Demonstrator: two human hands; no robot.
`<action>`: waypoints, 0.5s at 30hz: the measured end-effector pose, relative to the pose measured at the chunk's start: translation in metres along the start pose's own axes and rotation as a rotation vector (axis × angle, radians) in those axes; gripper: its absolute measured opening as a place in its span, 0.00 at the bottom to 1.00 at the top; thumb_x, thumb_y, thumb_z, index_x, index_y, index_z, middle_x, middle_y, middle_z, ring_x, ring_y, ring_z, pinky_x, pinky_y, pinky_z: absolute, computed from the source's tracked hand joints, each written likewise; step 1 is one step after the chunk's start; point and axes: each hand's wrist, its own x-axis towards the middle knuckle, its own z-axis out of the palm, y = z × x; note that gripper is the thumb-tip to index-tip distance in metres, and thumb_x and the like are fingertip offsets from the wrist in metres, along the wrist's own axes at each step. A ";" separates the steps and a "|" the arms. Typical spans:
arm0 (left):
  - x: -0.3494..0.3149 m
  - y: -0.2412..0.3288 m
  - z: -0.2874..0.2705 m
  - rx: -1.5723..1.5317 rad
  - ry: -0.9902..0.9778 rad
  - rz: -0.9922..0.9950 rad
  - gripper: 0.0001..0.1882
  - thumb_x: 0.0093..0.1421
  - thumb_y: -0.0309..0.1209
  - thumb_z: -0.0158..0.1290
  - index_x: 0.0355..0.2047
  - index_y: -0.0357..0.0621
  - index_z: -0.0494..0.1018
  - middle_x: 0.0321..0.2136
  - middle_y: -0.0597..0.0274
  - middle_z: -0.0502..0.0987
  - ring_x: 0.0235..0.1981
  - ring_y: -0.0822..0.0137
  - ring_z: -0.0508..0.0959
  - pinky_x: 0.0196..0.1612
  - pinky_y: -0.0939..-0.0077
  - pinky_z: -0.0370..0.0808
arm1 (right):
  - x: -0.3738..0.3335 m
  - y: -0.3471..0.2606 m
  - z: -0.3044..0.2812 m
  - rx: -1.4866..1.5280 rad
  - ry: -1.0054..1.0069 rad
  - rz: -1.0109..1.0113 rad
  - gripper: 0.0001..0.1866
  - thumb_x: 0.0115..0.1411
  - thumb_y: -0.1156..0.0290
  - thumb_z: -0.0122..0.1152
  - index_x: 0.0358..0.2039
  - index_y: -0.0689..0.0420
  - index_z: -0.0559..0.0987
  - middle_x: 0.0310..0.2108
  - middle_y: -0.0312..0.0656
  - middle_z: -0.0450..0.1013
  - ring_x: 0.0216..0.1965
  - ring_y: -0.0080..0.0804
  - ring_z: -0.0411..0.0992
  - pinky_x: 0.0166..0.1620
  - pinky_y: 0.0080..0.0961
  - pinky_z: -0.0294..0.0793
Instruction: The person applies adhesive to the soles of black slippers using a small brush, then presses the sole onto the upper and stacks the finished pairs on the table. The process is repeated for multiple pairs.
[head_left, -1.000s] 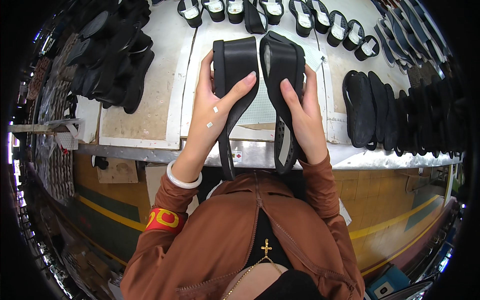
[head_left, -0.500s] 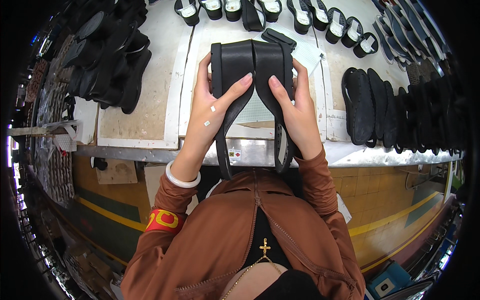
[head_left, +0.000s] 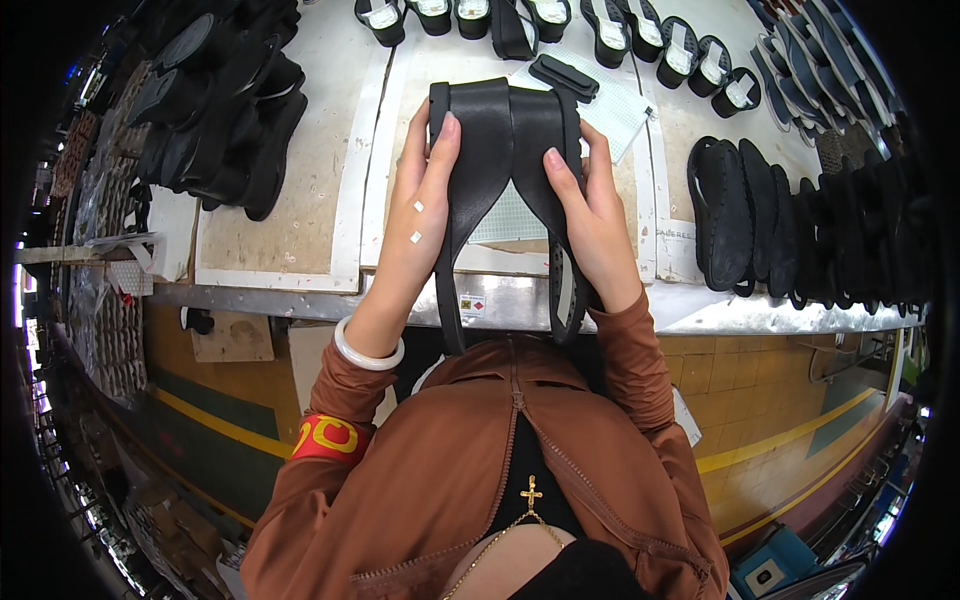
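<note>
The left hand is wrapped around the outer edge of a black moulded rubber shoe sole, thumb laid flat across its face and fingers curled behind, while the right hand grips a matching second black sole the same way, thumb on the face and fingers closed round the far edge. Both soles are held upright above the near edge of the workbench, pressed side by side so their inner edges touch along the upper part, their narrow lower ends hanging toward the person's brown jacket. Under them lies a pale gridded cutting mat with a small black strap piece on it. To the right a row of black soles stands on edge; to the left is a heap of black sandals; along the far side sits a line of black sandal uppers with white insoles. The hold looks to rest mainly on thumb pressure, so if either thumb slackens a sole could slide out of line, or drop past the bench edge into the lap.
</note>
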 end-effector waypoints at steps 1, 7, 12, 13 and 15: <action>0.001 0.001 0.000 0.009 -0.004 0.032 0.40 0.72 0.51 0.50 0.71 0.31 0.57 0.63 0.46 0.69 0.64 0.61 0.68 0.66 0.74 0.61 | 0.000 0.000 0.000 -0.002 0.004 -0.011 0.32 0.72 0.54 0.57 0.67 0.60 0.63 0.29 0.39 0.73 0.29 0.23 0.70 0.34 0.21 0.70; -0.004 0.014 0.002 0.028 -0.017 0.112 0.37 0.72 0.47 0.52 0.71 0.33 0.59 0.62 0.48 0.69 0.62 0.63 0.70 0.65 0.74 0.63 | -0.002 -0.008 0.001 -0.013 0.070 -0.087 0.29 0.73 0.56 0.55 0.67 0.58 0.63 0.30 0.38 0.70 0.30 0.22 0.67 0.35 0.21 0.68; -0.004 0.017 0.006 -0.006 -0.007 0.144 0.35 0.73 0.47 0.51 0.70 0.33 0.60 0.61 0.50 0.71 0.62 0.64 0.70 0.66 0.75 0.62 | -0.003 -0.004 -0.001 -0.010 0.077 -0.089 0.29 0.73 0.56 0.55 0.68 0.58 0.63 0.32 0.38 0.68 0.31 0.24 0.67 0.36 0.22 0.67; -0.003 0.015 0.006 -0.010 -0.001 0.157 0.35 0.74 0.46 0.50 0.70 0.33 0.61 0.61 0.51 0.71 0.62 0.65 0.70 0.66 0.76 0.62 | -0.004 -0.001 -0.001 -0.001 0.079 -0.093 0.29 0.73 0.56 0.55 0.68 0.58 0.63 0.32 0.38 0.68 0.32 0.24 0.67 0.36 0.22 0.68; -0.001 0.008 0.001 -0.141 -0.071 0.064 0.33 0.75 0.47 0.47 0.69 0.32 0.62 0.62 0.53 0.71 0.63 0.66 0.69 0.67 0.77 0.61 | -0.003 0.005 -0.003 -0.013 0.077 -0.103 0.30 0.74 0.55 0.54 0.67 0.59 0.63 0.33 0.39 0.69 0.33 0.25 0.67 0.39 0.22 0.68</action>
